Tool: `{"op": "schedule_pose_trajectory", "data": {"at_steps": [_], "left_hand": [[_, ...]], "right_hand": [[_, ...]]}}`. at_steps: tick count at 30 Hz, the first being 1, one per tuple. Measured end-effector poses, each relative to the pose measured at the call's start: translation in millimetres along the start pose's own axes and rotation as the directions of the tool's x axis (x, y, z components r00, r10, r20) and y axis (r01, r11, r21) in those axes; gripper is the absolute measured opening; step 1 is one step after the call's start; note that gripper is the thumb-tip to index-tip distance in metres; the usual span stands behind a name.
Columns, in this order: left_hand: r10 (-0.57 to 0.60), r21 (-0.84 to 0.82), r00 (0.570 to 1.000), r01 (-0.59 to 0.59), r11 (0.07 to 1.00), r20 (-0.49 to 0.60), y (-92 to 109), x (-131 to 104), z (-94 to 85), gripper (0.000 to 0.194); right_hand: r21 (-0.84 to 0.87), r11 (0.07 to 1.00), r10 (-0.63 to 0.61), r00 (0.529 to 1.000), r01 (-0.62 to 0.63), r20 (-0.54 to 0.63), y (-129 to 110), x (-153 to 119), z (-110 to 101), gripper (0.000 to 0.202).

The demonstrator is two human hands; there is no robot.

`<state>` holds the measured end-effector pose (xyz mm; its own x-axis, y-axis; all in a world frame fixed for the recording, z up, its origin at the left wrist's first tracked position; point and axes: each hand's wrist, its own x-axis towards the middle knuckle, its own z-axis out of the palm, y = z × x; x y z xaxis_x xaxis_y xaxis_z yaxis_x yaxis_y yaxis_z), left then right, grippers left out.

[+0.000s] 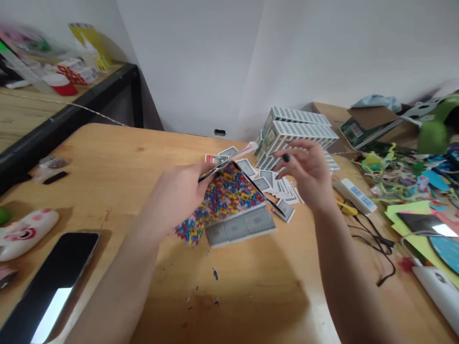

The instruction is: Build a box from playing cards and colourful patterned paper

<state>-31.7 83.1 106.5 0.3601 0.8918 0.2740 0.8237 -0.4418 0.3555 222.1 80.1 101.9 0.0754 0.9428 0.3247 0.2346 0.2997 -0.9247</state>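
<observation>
Left hand [177, 193] fingers pinched shut on the far top edge of a folded card structure [229, 203], held just above the wooden table [118, 162] at centre. Structure made of playing cards: one face covered in dense multicolour speckle print, near lower flap showing three grey-green patterned card backs in a row, dark thin edge running along the right slope. Right hand [308, 172] hovering right of it, fingers spread and loosely curled, holding nothing, dark nail polish visible. Loose cards [272, 184] scattered flat just behind and right. Stacked card house [292, 131] farther back. Power strip [353, 195] right of the hand. Phone [53, 286] near left, screen up. Craft scraps [412, 177] far right.
</observation>
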Motion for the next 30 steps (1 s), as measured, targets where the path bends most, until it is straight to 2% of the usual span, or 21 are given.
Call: {"op": "schedule_pose_trajectory", "data": {"at_steps": [1,3,5,6,8,10,12,15,16,19,20,21,23,24,25,26,27,28,30], "left_hand": [[0.057,0.025,0.991,-0.055,0.998,-0.117,1.3,-2.4,-3.7,0.026],[0.197,0.092,0.936,-0.177,0.980,-0.291,4.9,-4.8,-4.0,0.029],[0.334,0.182,0.870,-0.286,0.941,-0.363,8.9,-3.7,3.9,0.030],[0.392,0.221,0.843,-0.330,0.918,-0.369,10.7,-2.3,9.8,0.029],[0.492,0.258,0.797,-0.423,0.868,-0.349,14.0,0.6,22.9,0.026],[0.556,0.258,0.763,-0.494,0.830,-0.328,17.2,1.4,34.9,0.023],[0.601,0.275,0.740,-0.536,0.798,-0.302,20.6,-0.9,44.1,0.022],[0.656,0.316,0.708,-0.580,0.751,-0.261,24.8,-9.0,51.8,0.022],[0.662,0.320,0.704,-0.585,0.745,-0.256,25.0,-13.2,53.2,0.022],[0.628,0.247,0.724,-0.578,0.778,-0.285,19.7,-33.3,55.9,0.027],[0.592,0.181,0.739,-0.565,0.805,-0.323,16.3,-43.4,56.9,0.030],[0.547,0.098,0.736,-0.559,0.823,-0.400,12.7,-55.1,58.3,0.033],[0.344,-0.124,0.757,-0.484,0.866,-0.556,6.9,-80.6,62.2,0.031],[0.188,-0.276,0.795,-0.407,0.871,-0.577,5.7,-92.6,64.7,0.026],[0.019,-0.459,0.856,-0.295,0.838,-0.517,5.9,-102.6,67.4,0.021],[-0.140,-0.653,0.916,-0.155,0.742,-0.377,7.5,-109.7,70.1,0.018],[-0.250,-0.815,0.954,0.011,0.579,-0.165,10.4,-113.4,72.5,0.016],[-0.329,-0.925,0.944,0.122,0.358,-0.002,14.1,-113.4,74.4,0.016],[-0.412,-0.971,0.880,0.231,-0.066,0.238,22.1,-104.0,75.5,0.024]], "right_hand": [[0.019,1.000,-0.009,0.997,0.010,-0.075,-4.8,-1.5,-3.9,0.027],[0.064,0.998,0.030,0.991,-0.022,-0.131,-14.7,-10.3,-8.2,0.022],[0.129,0.980,0.153,0.988,-0.149,-0.022,-23.6,-25.8,-7.3,0.035],[0.172,0.953,0.240,0.968,-0.249,0.072,-26.9,-35.1,-5.3,0.042],[0.251,0.850,0.397,0.875,-0.464,0.276,-30.0,-54.5,0.6,0.056],[0.343,0.728,0.490,0.800,-0.594,0.346,-27.6,-72.9,7.5,0.062],[0.412,0.614,0.558,0.739,-0.674,0.377,-20.7,-89.1,14.7,0.059],[0.506,0.527,0.621,0.716,-0.683,0.320,-7.4,-109.9,26.5,0.026],[0.538,0.499,0.635,0.709,-0.679,0.307,-3.6,-115.8,30.9,0.021],[0.602,0.454,0.651,0.706,-0.657,0.279,2.7,-130.3,44.2,0.019],[0.613,0.449,0.652,0.708,-0.650,0.273,3.1,-134.0,48.1,0.020],[0.620,0.447,0.652,0.709,-0.645,0.268,2.6,-137.2,51.8,0.021],[0.624,0.449,0.655,0.710,-0.640,0.257,0.0,-142.4,57.9,0.022],[0.626,0.451,0.659,0.710,-0.637,0.248,-1.9,-144.6,60.5,0.022],[0.629,0.452,0.661,0.711,-0.633,0.240,-4.1,-146.7,63.0,0.021],[0.636,0.452,0.660,0.714,-0.626,0.233,-6.5,-148.8,65.3,0.021],[0.646,0.449,0.656,0.718,-0.617,0.231,-9.2,-150.9,67.5,0.020],[0.660,0.441,0.652,0.723,-0.608,0.230,-12.0,-153.1,69.7,0.020],[0.688,0.405,0.644,0.722,-0.602,0.253,-18.0,-157.8,74.2,0.020]]}}
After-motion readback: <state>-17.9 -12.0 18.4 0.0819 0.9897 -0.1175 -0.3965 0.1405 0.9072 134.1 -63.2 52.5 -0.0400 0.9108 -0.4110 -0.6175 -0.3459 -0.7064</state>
